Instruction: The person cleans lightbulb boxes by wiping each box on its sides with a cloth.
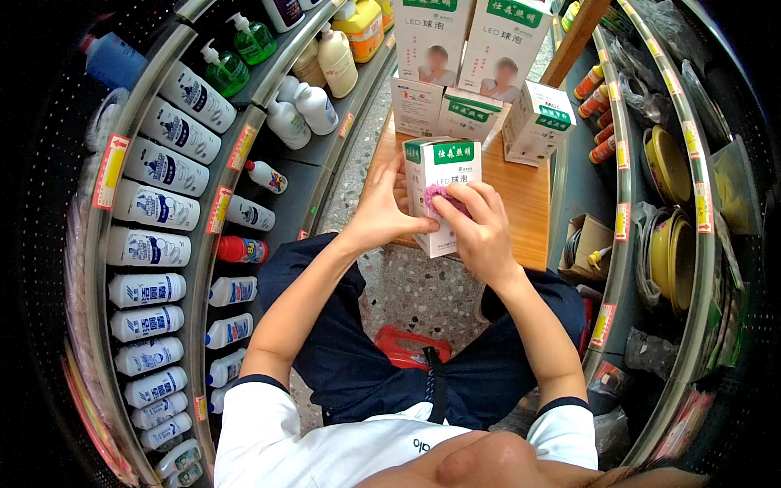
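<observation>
A white and green LED bulb box [442, 236] stands upright near the front edge of a wooden table. My left hand [382, 207] grips its left side, the thumb across the lower front and the other fingers partly hidden behind. In my right hand [480, 232] is a pink cloth [446, 198], pressed against the box's front face. Behind it, more bulb boxes are stacked, two tall ones [503, 49] on top of others. Another box [537, 122] stands apart at the right.
The wooden table [529, 211] is in front of my knees. Shelves of white bottles [163, 167] line the left. Shelves on the right hold spray cans [598, 102] and yellow pans [671, 252]. Below me is a red stool [407, 348].
</observation>
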